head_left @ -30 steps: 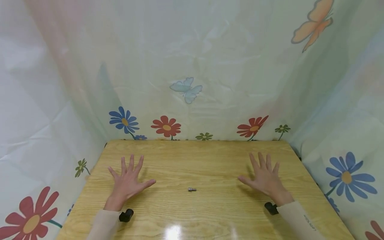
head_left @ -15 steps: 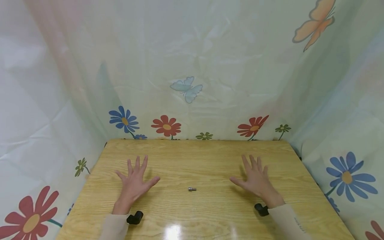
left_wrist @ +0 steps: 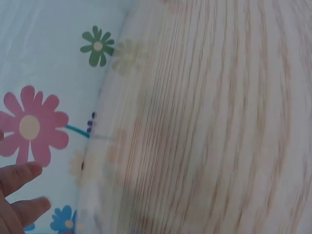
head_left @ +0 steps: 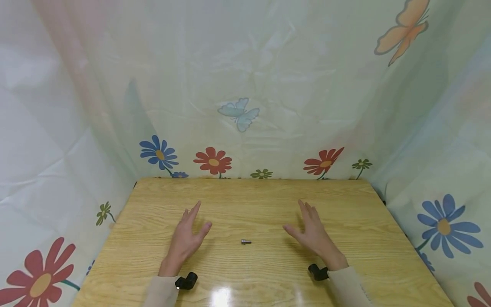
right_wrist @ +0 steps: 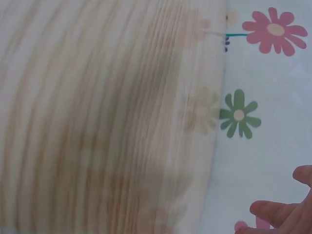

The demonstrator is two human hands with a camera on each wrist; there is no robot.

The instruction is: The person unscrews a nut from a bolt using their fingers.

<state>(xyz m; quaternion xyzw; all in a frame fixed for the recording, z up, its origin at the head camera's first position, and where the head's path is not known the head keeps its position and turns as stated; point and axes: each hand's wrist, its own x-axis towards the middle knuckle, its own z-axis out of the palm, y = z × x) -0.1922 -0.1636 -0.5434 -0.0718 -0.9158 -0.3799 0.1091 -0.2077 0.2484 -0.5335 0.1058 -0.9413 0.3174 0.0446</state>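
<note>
Fingers, your left hand (head_left: 185,241): extended, thumb apart, gripping nothing; moved inward over the last second, nearer the metal screw (head_left: 244,241). Metal screw: lying on its side on the wooden table (head_left: 245,198), between your hands, unmoved and untouched. Fingers, your right hand (head_left: 315,238): likewise extended, empty, shifted inward; gap narrowed, contact not yet made.
</note>
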